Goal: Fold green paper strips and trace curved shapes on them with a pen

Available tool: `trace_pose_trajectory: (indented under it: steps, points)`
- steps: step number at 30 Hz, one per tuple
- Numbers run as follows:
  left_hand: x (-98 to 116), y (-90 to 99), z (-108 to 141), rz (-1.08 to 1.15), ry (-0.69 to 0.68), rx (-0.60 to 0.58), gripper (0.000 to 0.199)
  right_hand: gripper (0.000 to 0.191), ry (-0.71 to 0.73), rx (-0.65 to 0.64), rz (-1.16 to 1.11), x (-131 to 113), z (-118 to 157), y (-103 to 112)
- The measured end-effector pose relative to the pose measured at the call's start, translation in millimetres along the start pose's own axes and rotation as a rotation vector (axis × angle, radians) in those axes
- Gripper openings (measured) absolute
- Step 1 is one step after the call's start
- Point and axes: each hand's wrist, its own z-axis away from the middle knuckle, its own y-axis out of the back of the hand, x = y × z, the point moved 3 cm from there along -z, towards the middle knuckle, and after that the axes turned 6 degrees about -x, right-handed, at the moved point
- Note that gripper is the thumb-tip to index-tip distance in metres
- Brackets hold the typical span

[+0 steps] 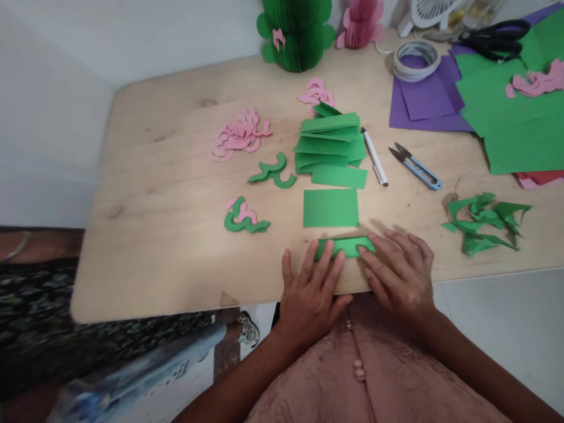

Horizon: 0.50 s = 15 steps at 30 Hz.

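A folded strip of green paper point(348, 247) lies near the table's front edge under both hands. My left hand point(311, 288) rests on its left end, fingers spread and pressing down flat. My right hand point(400, 273) touches its right end with the fingertips, fingers apart. Just beyond lies a flat green paper rectangle point(331, 208). Behind that is a loose stack of folded green papers point(328, 144). Curved green cutouts point(273, 170) lie left of the stack, and another green cutout point(240, 222) sits with pink pieces nearer to me.
A white pen point(374, 157), blue thread snips point(416, 167) and green scraps point(484, 220) lie to the right. Tape point(416, 60), black scissors point(493, 40) and coloured sheets point(520, 129) are at the back right. Pink cutouts point(240, 136) lie left. A green honeycomb figure point(297, 35) stands behind; another person's arm point(39, 245) shows left.
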Motion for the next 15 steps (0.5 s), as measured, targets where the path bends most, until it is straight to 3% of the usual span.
trace_pose_trajectory:
  steps: [6,15]
  points:
    - [-0.2,1.1,-0.6,0.007,0.015,-0.007,0.061,0.034,0.025,-0.024,-0.03,-3.1,-3.2,1.2]
    - [0.9,-3.2,6.6,-0.026,-0.092,0.176,0.053,0.027,-0.005,0.036,-0.03,-4.1,-4.1,0.1]
